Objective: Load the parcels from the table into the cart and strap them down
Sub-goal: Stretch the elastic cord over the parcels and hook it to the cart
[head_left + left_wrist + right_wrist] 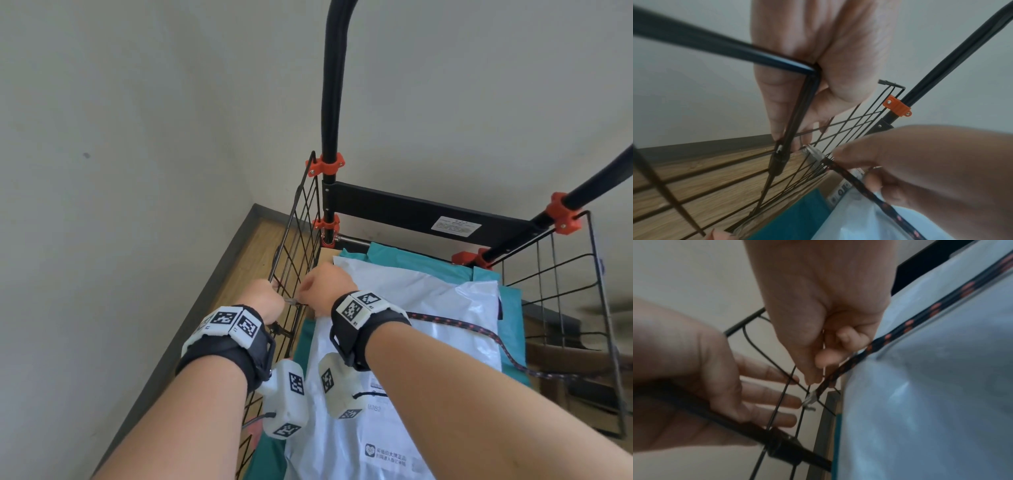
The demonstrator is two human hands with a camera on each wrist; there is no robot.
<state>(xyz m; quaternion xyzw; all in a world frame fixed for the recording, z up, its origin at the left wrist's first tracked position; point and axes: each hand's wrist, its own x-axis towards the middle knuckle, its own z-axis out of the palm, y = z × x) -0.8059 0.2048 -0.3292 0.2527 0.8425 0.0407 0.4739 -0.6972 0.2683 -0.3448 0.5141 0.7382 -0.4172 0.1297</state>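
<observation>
The cart holds a white plastic parcel [428, 301] lying on a teal parcel [411, 257]. A black cord with red dots [479, 330] runs across the white parcel from the right side to the left. My right hand [322, 287] pinches the cord [906, 326] close to its metal hook [810, 400]. The hook [813, 154] sits at a crossing of wires in the cart's left wire side [298, 233]. My left hand [267, 296] grips that side's top rail, thumb inside and fingers [772, 399] flat against the outside of the mesh.
The black handle bar [334, 102] rises at the cart's back, held by orange clamps [329, 164]. The right wire side [561, 274] stands opposite. A pale wall and a strip of wooden floor [260, 246] lie close along the cart's left.
</observation>
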